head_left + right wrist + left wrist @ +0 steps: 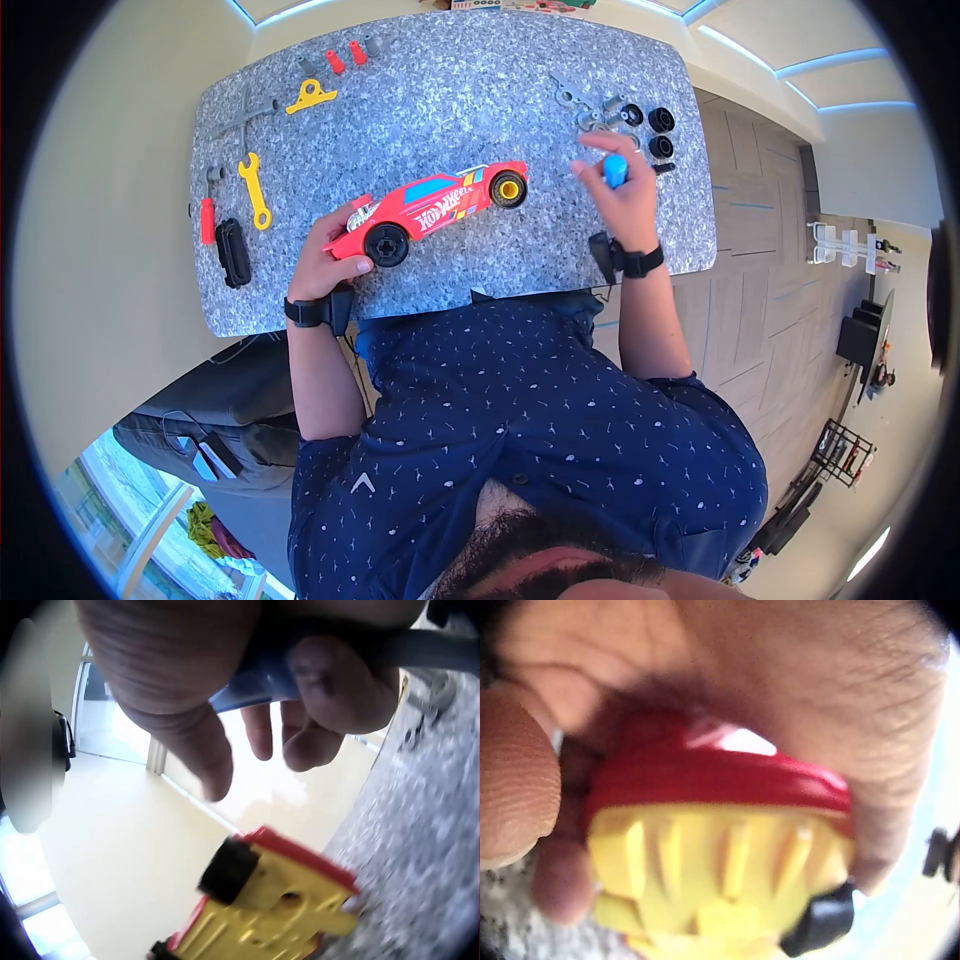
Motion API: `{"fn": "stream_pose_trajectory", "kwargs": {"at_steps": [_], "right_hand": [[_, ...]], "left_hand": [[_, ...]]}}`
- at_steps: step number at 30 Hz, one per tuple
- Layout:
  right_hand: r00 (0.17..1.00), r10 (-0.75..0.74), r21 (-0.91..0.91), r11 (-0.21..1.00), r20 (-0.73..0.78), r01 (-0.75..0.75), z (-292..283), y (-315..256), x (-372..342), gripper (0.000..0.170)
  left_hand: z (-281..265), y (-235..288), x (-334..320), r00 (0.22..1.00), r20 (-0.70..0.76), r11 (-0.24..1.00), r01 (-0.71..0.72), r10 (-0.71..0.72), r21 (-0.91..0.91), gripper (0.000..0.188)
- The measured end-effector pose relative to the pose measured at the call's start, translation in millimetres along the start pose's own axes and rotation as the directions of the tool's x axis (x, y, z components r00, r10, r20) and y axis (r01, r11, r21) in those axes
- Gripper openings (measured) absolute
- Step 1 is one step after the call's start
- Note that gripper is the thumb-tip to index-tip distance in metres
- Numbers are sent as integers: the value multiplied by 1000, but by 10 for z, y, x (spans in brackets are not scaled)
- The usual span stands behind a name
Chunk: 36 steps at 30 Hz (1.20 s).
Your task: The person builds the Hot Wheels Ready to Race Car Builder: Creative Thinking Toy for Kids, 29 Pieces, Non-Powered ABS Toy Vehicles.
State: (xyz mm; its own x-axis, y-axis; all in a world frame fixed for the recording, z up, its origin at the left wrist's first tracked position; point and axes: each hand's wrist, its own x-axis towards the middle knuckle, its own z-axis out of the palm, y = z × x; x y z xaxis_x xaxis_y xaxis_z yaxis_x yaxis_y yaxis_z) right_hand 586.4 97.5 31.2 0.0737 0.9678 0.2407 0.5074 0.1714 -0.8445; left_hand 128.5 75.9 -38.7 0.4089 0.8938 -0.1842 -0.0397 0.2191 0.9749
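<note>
My left hand grips one end of a red toy car over the near part of the table. One wheel is all black; the wheel at the far end shows a yellow hub. The car's ribbed yellow base lies close below the left palm, with the thumb to one side. My right hand, raised to the right of the car, holds a blue-handled screwdriver in curled fingers. Its grey shaft sticks out past the fingers; the tip is hidden.
On the speckled table, a yellow wrench, a grey cross-shaped tool, red pegs and a black part lie left. Black wheels and grey parts sit beyond the right hand.
</note>
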Motion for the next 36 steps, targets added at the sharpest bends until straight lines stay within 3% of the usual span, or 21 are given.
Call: {"fn": "stream_pose_trajectory", "kwargs": {"at_steps": [3, 7, 13, 16, 19, 22, 25, 28, 31, 36], "right_hand": [[984, -164, -442, 889, -65, 119, -200, 303, 195, 37], [999, -10, -521, 854, -47, -16, -166, 371, 318, 37], [999, -20, -591, 807, -50, -13, -29, 600, 387, 37], [993, 101, -599, 792, -60, -117, -33, 612, 351, 35], [993, 105, -319, 940, -62, -119, -80, 507, 239, 31], [931, 352, 171, 916, 91, -363, -117, 154, 151, 28], [981, 140, 307, 935, 132, -175, -120, -76, 66, 29], [984, -154, 150, 979, 85, 140, -99, -130, 48, 30], [994, 18, 289, 956, 109, -49, -14, -490, -5, 28], [959, -191, 133, 977, 211, 165, 88, -687, 12, 24]], "left_hand": [[-4, -5, -1, 1000, 28, 1000, 5, -4, -22, 106], [12, -13, 12, 999, 23, 999, -23, 23, -35, 105], [2, -20, -9, 1000, 18, 1000, -4, 4, -25, 104], [11, -4, -15, 1000, 19, 999, 7, -6, -33, 105], [18, -14, -7, 1000, 16, 999, -9, 9, -38, 106], [1, -42, 6, 1000, 23, 999, -18, 19, -46, 106], [8, -44, 12, 999, 19, 998, -36, 37, -44, 107], [5, -25, 0, 999, 22, 999, -25, 25, -29, 108], [18, -17, -7, 1000, 11, 999, -8, 8, -32, 108], [32, -8, 3, 1000, 15, 999, -7, 8, -45, 108]]}}
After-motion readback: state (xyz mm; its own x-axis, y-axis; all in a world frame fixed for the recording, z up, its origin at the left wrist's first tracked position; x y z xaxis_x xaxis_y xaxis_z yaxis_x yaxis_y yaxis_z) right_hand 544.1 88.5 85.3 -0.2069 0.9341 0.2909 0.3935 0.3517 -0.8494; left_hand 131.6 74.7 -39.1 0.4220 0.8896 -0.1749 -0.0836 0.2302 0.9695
